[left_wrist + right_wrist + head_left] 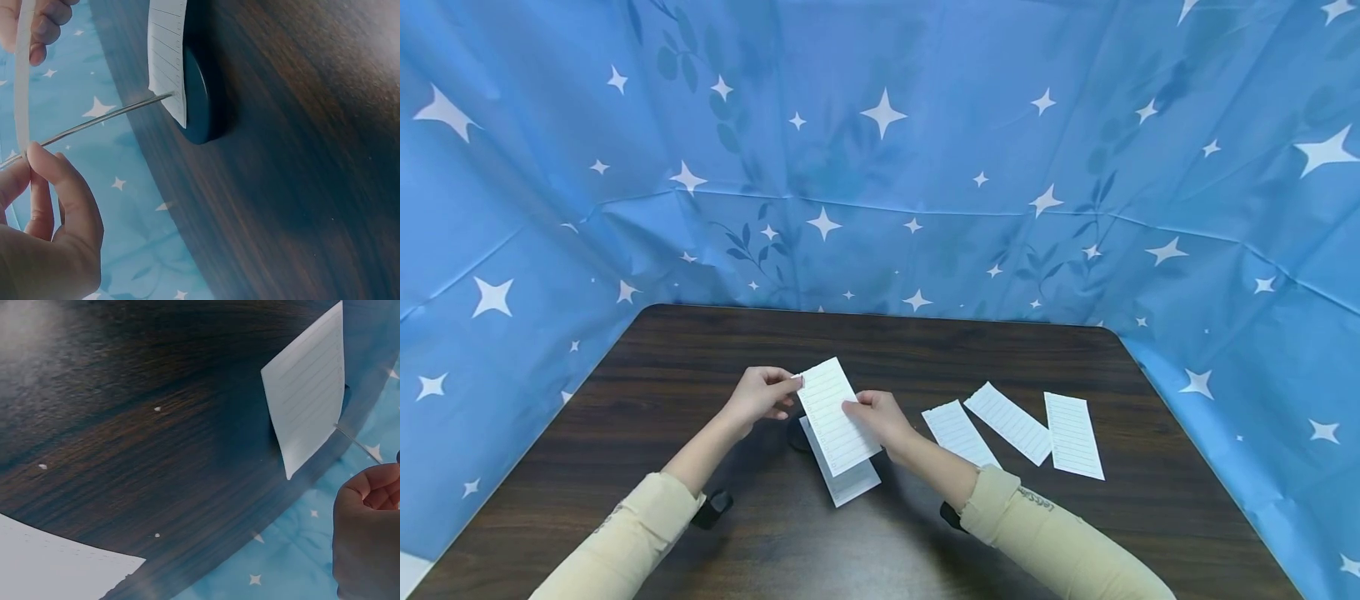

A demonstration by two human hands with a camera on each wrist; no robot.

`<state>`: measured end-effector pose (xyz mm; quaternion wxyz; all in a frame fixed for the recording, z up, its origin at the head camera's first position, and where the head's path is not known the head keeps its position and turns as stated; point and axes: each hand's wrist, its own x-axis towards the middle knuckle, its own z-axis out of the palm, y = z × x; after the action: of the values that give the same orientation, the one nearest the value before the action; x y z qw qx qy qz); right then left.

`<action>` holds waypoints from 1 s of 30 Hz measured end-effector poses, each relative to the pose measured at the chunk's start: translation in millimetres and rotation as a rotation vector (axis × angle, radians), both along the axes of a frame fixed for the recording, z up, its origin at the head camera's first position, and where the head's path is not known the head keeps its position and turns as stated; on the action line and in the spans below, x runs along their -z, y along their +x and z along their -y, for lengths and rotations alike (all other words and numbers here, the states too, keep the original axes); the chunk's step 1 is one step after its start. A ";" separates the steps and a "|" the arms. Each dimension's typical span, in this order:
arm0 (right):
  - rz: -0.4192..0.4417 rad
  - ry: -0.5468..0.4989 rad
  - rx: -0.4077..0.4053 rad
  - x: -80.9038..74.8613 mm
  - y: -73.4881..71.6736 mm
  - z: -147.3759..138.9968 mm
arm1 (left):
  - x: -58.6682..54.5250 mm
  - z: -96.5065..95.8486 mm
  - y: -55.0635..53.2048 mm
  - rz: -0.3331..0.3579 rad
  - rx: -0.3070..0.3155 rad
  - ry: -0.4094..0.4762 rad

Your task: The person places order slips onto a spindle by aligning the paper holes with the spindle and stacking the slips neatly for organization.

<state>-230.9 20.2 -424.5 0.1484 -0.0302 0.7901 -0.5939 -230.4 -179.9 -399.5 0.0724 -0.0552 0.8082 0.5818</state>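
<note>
A lined white paper slip is held up between both hands. My left hand pinches its upper left corner, and my right hand grips its right edge with the thumb on top. Below stands a paper spike with a round black base and a thin metal rod. A second lined slip sits low on the rod, close over the base. In the left wrist view the held slip shows edge-on, and the rod crosses it right at my left fingertips.
Three more lined slips lie to the right on the dark wooden table: a left one, a middle one and a right one. Tiny white paper bits dot the tabletop. A blue starred curtain hangs behind.
</note>
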 end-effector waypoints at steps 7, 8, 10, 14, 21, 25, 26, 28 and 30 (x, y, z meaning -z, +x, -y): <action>0.000 0.034 -0.010 5.0 1.5 -11.0 | 1.1 -0.2 0.9 -0.019 -0.006 -0.035; 0.000 0.030 -0.014 5.8 1.5 -12.5 | 1.2 -0.1 0.9 -0.020 -0.004 -0.033; -0.004 0.027 -0.022 7.1 1.6 -14.7 | 1.1 0.0 1.1 -0.022 -0.005 -0.027; -0.016 0.016 -0.028 9.7 1.5 -16.7 | 2.1 0.3 1.6 -0.026 -0.009 -0.023; -0.027 0.046 -0.023 12.6 1.2 -17.3 | 9.8 -0.3 -0.2 -0.052 0.000 -0.106; -0.009 0.086 -0.035 13.8 2.1 -17.5 | 16.6 0.0 -2.2 -0.074 0.013 -0.179; -0.003 0.093 -0.035 13.9 2.3 -17.5 | 18.2 0.1 -2.7 -0.080 0.017 -0.194; 0.004 0.103 -0.033 14.0 3.0 -17.8 | 21.2 0.5 -3.0 -0.092 0.026 -0.219; 0.006 0.110 -0.029 14.3 3.6 -18.1 | 24.2 1.0 -3.3 -0.098 0.036 -0.241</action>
<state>-227.3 38.3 -438.8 0.1609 -0.0317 0.8205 -0.5477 -233.7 -180.9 -423.7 0.0361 -0.0206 0.8758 0.4809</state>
